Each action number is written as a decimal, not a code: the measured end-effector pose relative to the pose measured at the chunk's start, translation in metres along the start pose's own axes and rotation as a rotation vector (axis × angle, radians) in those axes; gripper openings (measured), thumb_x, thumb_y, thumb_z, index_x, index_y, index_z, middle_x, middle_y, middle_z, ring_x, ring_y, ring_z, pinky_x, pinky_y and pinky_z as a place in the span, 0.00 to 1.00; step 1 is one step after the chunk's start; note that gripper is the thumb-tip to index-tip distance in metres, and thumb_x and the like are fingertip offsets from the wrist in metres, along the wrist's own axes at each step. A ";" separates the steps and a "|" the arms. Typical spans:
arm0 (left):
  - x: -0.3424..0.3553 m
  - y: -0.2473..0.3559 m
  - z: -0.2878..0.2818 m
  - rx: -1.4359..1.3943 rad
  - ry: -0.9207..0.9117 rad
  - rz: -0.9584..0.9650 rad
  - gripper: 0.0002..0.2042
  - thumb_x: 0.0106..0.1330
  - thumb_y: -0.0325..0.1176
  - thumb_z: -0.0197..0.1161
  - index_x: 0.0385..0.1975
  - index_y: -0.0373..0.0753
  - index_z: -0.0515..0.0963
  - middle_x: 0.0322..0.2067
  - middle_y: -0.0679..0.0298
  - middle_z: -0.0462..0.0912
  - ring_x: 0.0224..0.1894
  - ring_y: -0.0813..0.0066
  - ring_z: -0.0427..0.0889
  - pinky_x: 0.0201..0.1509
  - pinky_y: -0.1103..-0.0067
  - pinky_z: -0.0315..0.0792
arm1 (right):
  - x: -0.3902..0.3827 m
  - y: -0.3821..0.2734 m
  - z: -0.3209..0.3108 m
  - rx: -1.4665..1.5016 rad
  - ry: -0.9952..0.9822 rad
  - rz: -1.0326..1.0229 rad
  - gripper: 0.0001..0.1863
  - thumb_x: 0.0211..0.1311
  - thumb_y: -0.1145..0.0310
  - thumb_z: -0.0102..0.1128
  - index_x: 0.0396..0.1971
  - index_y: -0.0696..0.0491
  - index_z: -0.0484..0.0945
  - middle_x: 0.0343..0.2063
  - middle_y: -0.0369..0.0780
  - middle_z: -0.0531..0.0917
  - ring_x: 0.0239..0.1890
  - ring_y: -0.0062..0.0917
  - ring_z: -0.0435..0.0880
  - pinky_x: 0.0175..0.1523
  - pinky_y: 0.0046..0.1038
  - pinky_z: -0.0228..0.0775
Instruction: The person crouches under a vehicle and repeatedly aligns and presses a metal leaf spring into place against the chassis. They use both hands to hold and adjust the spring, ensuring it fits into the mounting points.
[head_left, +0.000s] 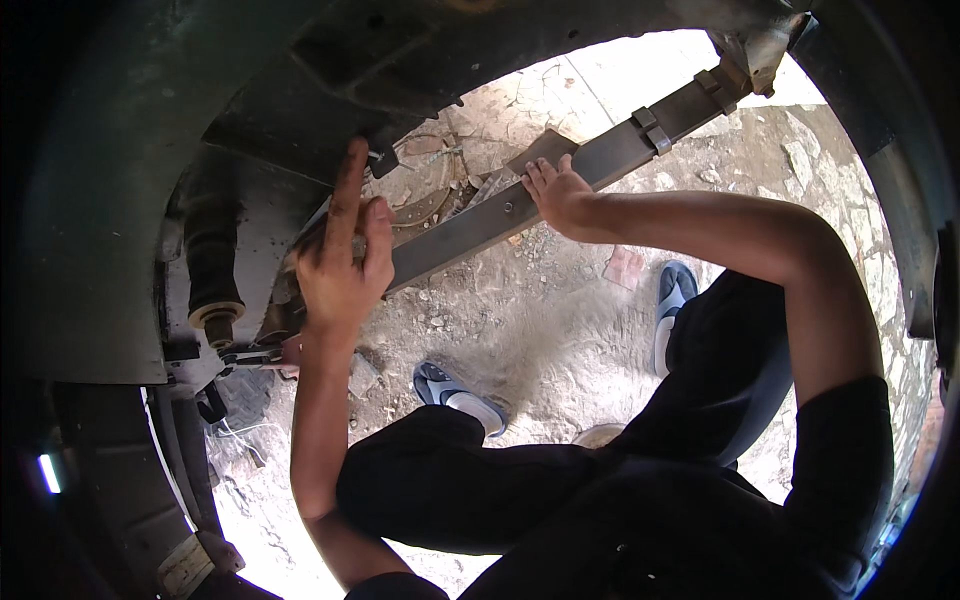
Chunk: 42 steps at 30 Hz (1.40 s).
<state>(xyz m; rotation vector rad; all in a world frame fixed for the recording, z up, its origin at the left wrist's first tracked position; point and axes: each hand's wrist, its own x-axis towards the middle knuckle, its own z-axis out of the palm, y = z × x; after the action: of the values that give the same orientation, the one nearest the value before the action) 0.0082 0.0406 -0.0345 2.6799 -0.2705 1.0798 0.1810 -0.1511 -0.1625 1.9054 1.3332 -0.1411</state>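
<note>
Leaf spring (450,245): stretched above the ground (540,330), its left end hidden by the left hand (343,275).
Left hand: index finger and thumb extended, other fingers obscured; any hold cannot be told.
Right hand (562,200): laid half-open on the leaf spring, nothing gripped.

Dusty, gravelly ground (525,335); bright glare (655,70) at top.

Dusty grnd (545,335) w/ loose gravel (437,321), flat reddish pc (624,267) & 2 sandals (434,380) on it.
</note>
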 end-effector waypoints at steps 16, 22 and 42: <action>0.004 0.018 0.004 -0.224 0.008 -0.149 0.21 0.73 0.28 0.50 0.65 0.32 0.63 0.19 0.62 0.81 0.20 0.81 0.81 0.27 0.84 0.74 | 0.000 -0.002 -0.010 0.220 -0.029 -0.276 0.35 0.64 0.68 0.48 0.68 0.64 0.52 0.71 0.50 0.51 0.71 0.39 0.58 0.60 0.43 0.67; 0.007 0.017 0.003 -0.238 0.010 -0.125 0.21 0.72 0.26 0.50 0.64 0.30 0.64 0.17 0.63 0.80 0.20 0.82 0.81 0.27 0.85 0.73 | 0.010 0.028 -0.001 0.477 0.086 -0.272 0.24 0.60 0.75 0.53 0.58 0.62 0.69 0.64 0.44 0.64 0.65 0.37 0.65 0.61 0.38 0.71; 0.007 0.018 0.009 -0.336 0.002 -0.143 0.22 0.71 0.24 0.49 0.65 0.30 0.62 0.17 0.63 0.79 0.18 0.83 0.77 0.26 0.86 0.71 | -0.008 0.030 -0.008 0.375 -0.032 -0.270 0.40 0.61 0.71 0.54 0.71 0.56 0.47 0.72 0.51 0.47 0.72 0.48 0.52 0.68 0.53 0.54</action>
<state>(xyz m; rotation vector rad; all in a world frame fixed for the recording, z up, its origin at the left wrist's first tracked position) 0.0146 0.0205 -0.0336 2.3603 -0.2326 0.9051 0.1996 -0.1556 -0.1370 2.0015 1.6252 -0.5909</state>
